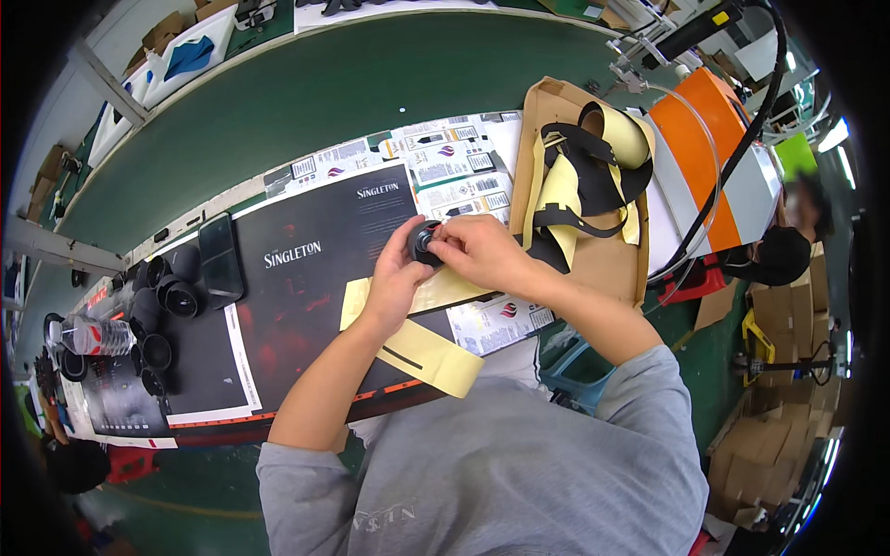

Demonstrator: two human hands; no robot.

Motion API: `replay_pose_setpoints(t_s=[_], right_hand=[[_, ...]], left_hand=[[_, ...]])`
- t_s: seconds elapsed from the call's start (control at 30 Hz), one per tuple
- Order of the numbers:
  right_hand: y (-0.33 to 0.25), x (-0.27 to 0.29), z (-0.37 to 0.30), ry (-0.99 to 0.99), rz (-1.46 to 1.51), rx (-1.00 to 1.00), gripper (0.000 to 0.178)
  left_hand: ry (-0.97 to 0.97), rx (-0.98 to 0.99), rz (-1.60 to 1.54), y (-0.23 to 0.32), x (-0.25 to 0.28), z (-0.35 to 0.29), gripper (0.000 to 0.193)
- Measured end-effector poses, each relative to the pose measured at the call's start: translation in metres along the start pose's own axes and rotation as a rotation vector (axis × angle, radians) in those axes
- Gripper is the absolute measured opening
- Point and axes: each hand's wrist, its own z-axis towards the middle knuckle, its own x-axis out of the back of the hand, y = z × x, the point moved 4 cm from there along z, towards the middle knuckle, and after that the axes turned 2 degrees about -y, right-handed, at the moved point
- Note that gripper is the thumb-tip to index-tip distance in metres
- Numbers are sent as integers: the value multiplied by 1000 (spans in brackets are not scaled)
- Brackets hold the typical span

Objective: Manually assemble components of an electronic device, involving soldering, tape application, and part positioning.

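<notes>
A small black round part, hollow like a cup [424,243], is between my two hands above a black printed sheet [315,306]. My left hand [395,284] wraps it from the left, with the thumb near its lower rim. From the right, my right hand [484,254] pinches at its open face, fingers bent inward. Whether those fingertips also hold something small is hidden. Beneath my wrists lies a pale yellow backing strip [454,290]. A second yellow strip [436,360], with one narrow black piece on it, hangs toward the table's front edge.
On the right, a cardboard tray [535,139] contains curled yellow and black adhesive strips [616,134]. Past it stands an orange and grey machine [700,139] with hanging cables. To the left are several black cylindrical parts [182,298], a phone [222,259] and a plastic bottle [97,335].
</notes>
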Motion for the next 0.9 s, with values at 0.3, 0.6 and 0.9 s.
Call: replay_pose_setpoints(t_s=[0.3,0.6,0.9], right_hand=[[16,3,16,78,167,-200,23],[31,-43,43,-55,1679,-501,61],[44,-54,44,26,1889,-533,69]], left_hand=[[-26,-68,-244,20,-4,-6,45],[124,-913,1673,75,-16,-15,44],[308,-277,246,83,38,10,38]])
